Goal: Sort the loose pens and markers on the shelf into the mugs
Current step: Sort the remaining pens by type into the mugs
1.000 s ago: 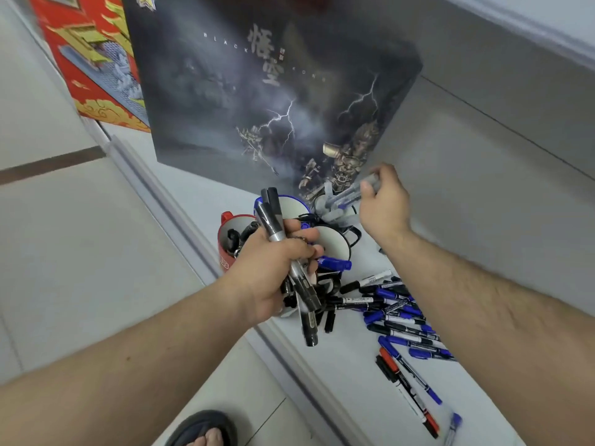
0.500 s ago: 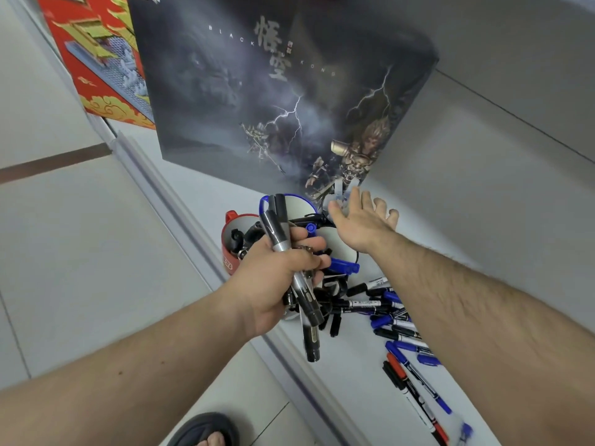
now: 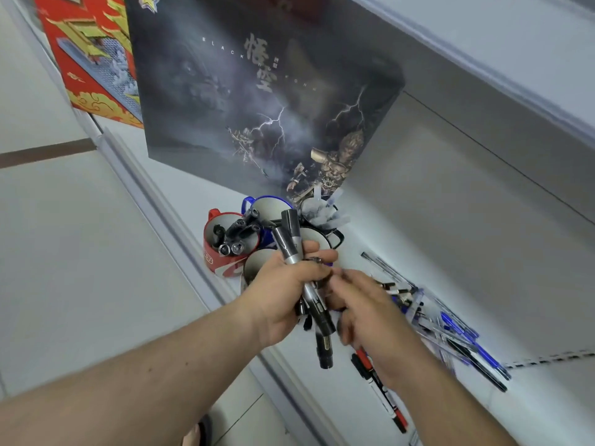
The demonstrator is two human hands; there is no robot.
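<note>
Left hand (image 3: 283, 297) raised over the shelf (image 3: 402, 239), fingers wrapped tight round a bundle of black markers (image 3: 306, 284); bundle tilted, cap ends sticking up past the thumb, other ends hanging below the palm. Right hand (image 3: 367, 310) just beside the left, blurred; fingertips at the lower part of the bundle; cannot tell whether pinching a marker or only touching.

Cluster of mugs on the shelf behind the hands, near the front edge; red mug (image 3: 222, 249) at the left with several black markers standing inside, caps up; blue mug (image 3: 267, 207) behind it, handle to the left, inside mostly hidden by the bundle; black-rimmed mug (image 3: 325, 214) at the back right, packed with pale, clear-barrelled pens; two more white-lined mugs partly covered by the left hand, contents not readable.

Loose pile of pens (image 3: 450, 329) on the shelf right of the hands, blue and black barrels lying crossed and fanned, partly under the right forearm; red-and-black marker (image 3: 383, 394) lying alone nearer the front edge, below the right wrist.

Dark poster box (image 3: 257, 91) with lightning artwork standing upright behind the mugs; red and gold box (image 3: 93, 66) to its left, partly overlapped. Pale tiled floor (image 3: 64, 252) beneath the shelf edge; dark sandal (image 3: 203, 432) at the bottom of the view.
</note>
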